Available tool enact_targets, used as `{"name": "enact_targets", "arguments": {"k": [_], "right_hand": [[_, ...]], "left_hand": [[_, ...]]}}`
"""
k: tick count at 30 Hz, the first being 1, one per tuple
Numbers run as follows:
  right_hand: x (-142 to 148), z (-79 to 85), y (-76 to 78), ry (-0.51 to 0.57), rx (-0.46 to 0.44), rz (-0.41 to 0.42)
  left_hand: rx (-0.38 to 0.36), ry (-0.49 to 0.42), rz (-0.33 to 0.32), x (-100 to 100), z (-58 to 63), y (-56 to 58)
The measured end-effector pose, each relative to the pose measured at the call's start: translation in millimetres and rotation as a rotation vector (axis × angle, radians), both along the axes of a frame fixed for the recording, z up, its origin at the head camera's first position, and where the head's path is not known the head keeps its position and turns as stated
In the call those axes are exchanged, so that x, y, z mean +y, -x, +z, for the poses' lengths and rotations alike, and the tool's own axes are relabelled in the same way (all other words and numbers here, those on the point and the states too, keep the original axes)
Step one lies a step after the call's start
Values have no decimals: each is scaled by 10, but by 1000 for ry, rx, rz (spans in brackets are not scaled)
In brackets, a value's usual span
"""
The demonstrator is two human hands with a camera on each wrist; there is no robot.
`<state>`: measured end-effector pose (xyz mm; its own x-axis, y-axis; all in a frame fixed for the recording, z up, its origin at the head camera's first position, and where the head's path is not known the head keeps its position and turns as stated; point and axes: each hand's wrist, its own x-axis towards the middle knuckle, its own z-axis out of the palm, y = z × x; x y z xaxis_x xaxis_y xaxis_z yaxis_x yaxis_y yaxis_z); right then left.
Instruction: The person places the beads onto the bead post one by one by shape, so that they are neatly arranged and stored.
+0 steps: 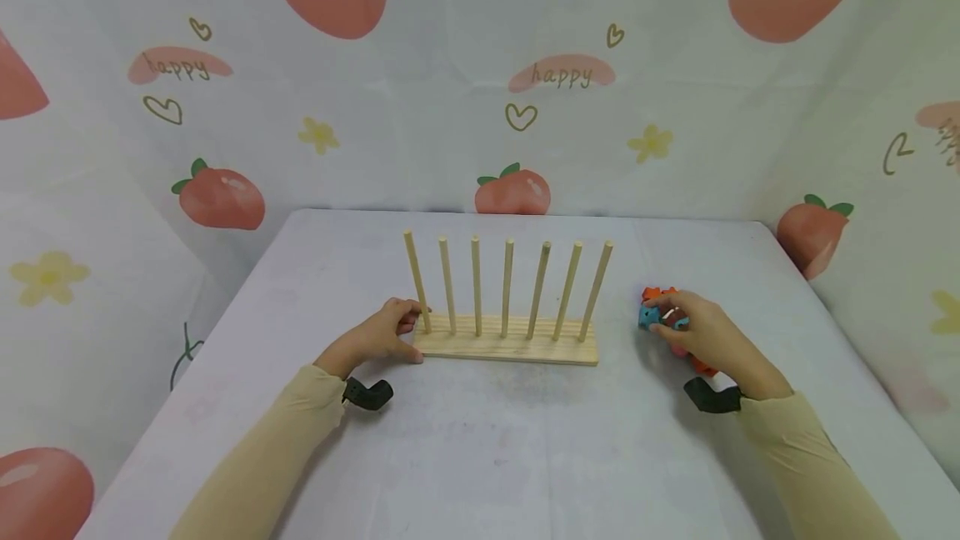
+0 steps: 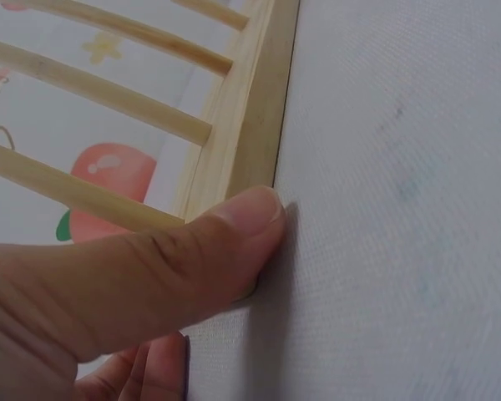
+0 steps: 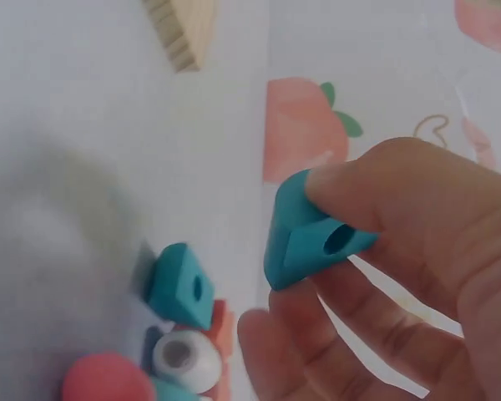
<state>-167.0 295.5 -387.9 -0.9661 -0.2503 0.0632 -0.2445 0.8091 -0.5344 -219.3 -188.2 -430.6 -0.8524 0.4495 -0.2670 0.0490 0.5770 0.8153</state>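
My left hand (image 1: 384,333) grips the left end of a wooden peg rack (image 1: 517,350), a flat base with several upright dowels. In the left wrist view the thumb (image 2: 192,242) presses on the base's long side near its corner, and the other fingers are mostly hidden behind it. To the right of the rack, my right hand (image 1: 705,330) pinches a teal bead (image 3: 305,246) with a hole through it between thumb and fingers. Below it lie a similar teal bead (image 3: 182,284), a white round bead (image 3: 192,361), a red round bead (image 3: 108,383) and an orange piece (image 3: 223,322).
The pile's orange beads (image 1: 654,293) show partly behind the right hand. A white cloth covers the table (image 1: 480,457). Behind it hangs a white curtain (image 1: 420,90) printed with fruit and hearts. Each wrist carries a black camera mount (image 1: 369,395).
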Motion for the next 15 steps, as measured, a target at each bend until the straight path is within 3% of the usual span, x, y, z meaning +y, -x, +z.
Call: {"name": "enact_targets", "arguments": {"k": [15], "right_hand": [[-149, 165, -109, 166, 122, 28]], "left_hand": [[-4, -2, -1, 17, 8, -2]]}}
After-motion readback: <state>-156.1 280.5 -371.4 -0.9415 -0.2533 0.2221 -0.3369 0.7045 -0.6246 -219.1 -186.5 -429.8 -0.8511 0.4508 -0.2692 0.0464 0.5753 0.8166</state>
